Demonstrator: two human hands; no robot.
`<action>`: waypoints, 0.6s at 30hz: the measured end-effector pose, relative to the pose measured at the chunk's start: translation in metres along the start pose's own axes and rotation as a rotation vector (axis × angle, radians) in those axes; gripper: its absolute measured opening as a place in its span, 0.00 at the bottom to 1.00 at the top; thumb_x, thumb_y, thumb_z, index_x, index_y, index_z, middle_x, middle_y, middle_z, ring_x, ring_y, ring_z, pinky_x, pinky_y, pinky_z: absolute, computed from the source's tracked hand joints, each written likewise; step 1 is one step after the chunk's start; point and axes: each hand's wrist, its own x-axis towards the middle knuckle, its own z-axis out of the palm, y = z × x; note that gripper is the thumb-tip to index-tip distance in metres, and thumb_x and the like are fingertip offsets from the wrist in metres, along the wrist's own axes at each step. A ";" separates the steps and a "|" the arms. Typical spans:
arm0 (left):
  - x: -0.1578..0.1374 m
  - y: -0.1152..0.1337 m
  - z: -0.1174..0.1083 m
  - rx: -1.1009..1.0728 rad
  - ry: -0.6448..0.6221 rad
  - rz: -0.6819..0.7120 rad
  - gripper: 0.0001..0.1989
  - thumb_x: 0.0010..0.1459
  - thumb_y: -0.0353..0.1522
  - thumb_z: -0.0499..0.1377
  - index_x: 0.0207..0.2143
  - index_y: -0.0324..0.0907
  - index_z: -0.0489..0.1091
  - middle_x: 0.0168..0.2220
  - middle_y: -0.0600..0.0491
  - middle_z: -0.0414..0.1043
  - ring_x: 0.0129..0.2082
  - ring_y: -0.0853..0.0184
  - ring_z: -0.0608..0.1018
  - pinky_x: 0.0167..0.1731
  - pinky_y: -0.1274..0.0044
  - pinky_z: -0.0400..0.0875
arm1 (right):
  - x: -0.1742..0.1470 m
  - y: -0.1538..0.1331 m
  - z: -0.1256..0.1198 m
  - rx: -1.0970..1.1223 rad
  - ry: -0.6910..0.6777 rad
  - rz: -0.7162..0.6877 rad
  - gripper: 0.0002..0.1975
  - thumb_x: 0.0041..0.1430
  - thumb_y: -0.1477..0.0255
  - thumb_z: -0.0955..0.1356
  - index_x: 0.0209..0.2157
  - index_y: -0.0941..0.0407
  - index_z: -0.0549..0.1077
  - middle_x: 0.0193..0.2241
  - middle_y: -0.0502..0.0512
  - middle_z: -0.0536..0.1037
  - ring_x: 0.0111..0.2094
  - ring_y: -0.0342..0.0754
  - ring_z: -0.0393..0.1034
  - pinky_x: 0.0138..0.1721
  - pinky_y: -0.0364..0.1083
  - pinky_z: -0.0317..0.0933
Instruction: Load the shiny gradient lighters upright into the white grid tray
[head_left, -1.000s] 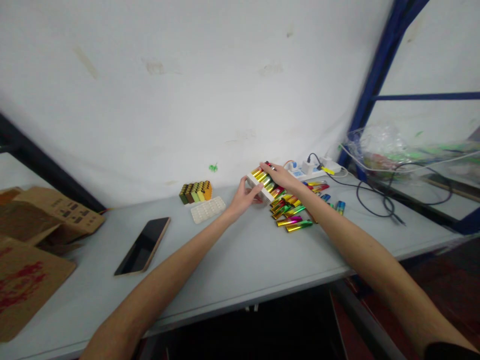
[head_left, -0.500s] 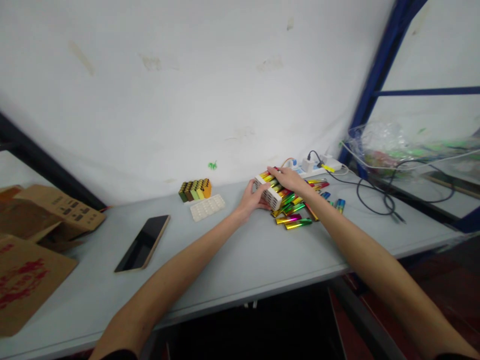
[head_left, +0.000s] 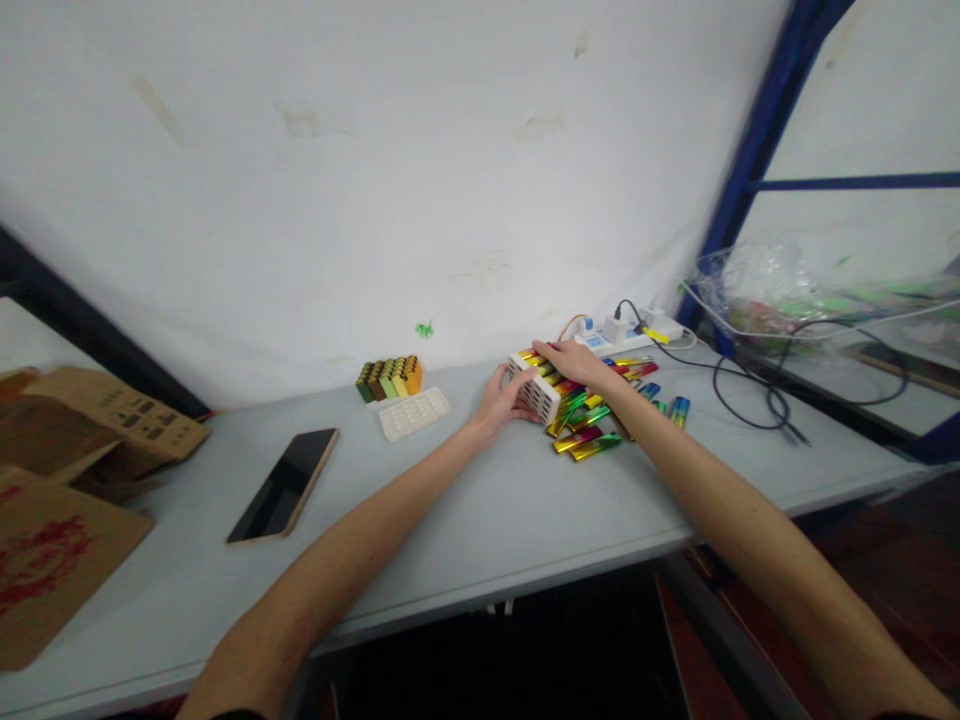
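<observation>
My left hand [head_left: 499, 405] is closed around the near side of a white slotted tray [head_left: 543, 403], which is tilted on its side. Several shiny metallic lighters sit in its slots. My right hand [head_left: 574, 362] is at the tray's upper end, its fingers closed on a lighter [head_left: 537, 353] there; the fingertips are partly hidden. Beneath and right of the tray lies a loose pile of gold, green, red and blue lighters [head_left: 596, 447]. Some of the pile is hidden by my right forearm.
Left of my hands stand a filled block of lighters [head_left: 390, 380] and a white slotted tray [head_left: 415, 414]. A dark phone or tablet [head_left: 283, 487] lies further left, beside cardboard boxes [head_left: 60, 570]. A power strip [head_left: 611, 338] with black cables [head_left: 772, 400] lies at the back right.
The tray and both hands have shifted only very slightly. My right hand stays at the tray's upper end, and the pile looks almost the same.
</observation>
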 end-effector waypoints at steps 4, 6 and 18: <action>0.004 -0.002 -0.003 0.033 -0.028 0.002 0.27 0.56 0.48 0.65 0.52 0.46 0.64 0.34 0.51 0.76 0.25 0.65 0.79 0.25 0.72 0.79 | 0.001 0.004 0.002 0.005 0.030 -0.097 0.24 0.73 0.61 0.58 0.55 0.59 0.76 0.56 0.64 0.78 0.56 0.56 0.72 0.55 0.47 0.60; 0.006 -0.002 -0.004 0.047 -0.039 -0.002 0.27 0.56 0.49 0.65 0.52 0.46 0.64 0.34 0.51 0.76 0.25 0.65 0.79 0.24 0.72 0.79 | 0.002 0.006 0.002 -0.025 0.020 -0.142 0.22 0.74 0.63 0.57 0.55 0.57 0.76 0.57 0.62 0.78 0.55 0.55 0.73 0.55 0.47 0.60; 0.010 0.002 -0.004 0.100 -0.064 -0.056 0.29 0.55 0.52 0.63 0.51 0.46 0.64 0.30 0.52 0.75 0.23 0.64 0.79 0.22 0.73 0.78 | -0.003 -0.003 -0.004 -0.140 -0.069 -0.209 0.21 0.75 0.67 0.54 0.47 0.58 0.77 0.52 0.64 0.80 0.51 0.55 0.74 0.50 0.46 0.61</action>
